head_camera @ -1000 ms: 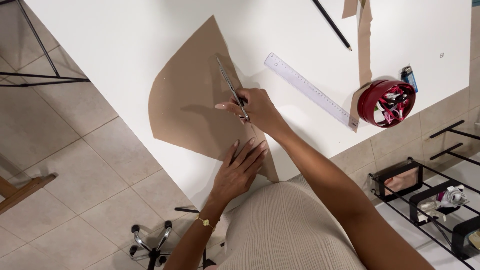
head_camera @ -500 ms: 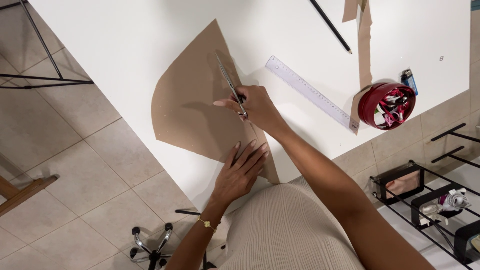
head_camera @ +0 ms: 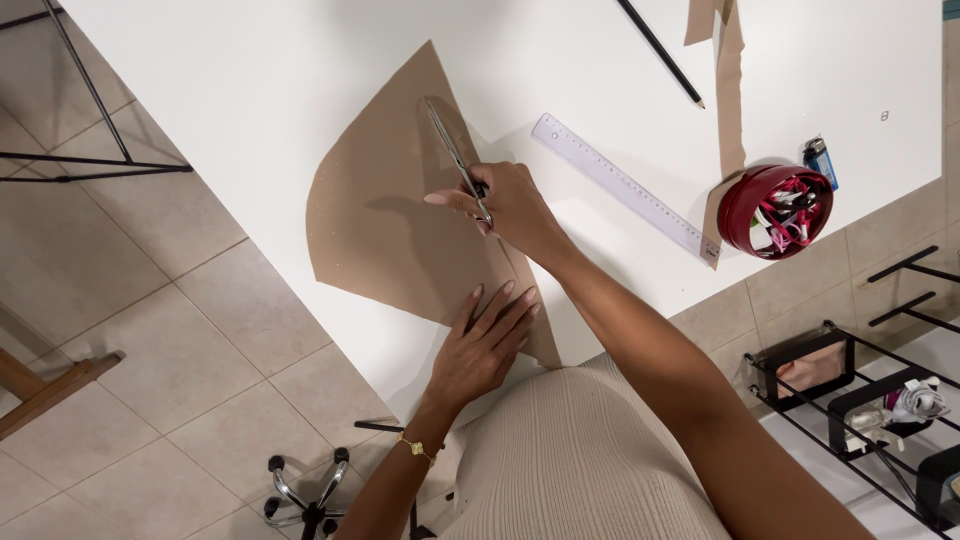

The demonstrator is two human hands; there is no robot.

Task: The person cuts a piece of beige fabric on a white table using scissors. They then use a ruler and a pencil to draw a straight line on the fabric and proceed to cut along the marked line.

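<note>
Head view: the fan-shaped sheet of brown paper lies flat at the near edge of the white bench; it looks light, thin and easily creased, best pinned flat; the left hand presses it with fingers spread; the right hand closes its fingers around the steel scissors; beige tiled floor below

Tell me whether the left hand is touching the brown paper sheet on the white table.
Touching. The head view shows the left hand lying flat, fingers spread, on the near edge of the brown paper sheet.
</note>
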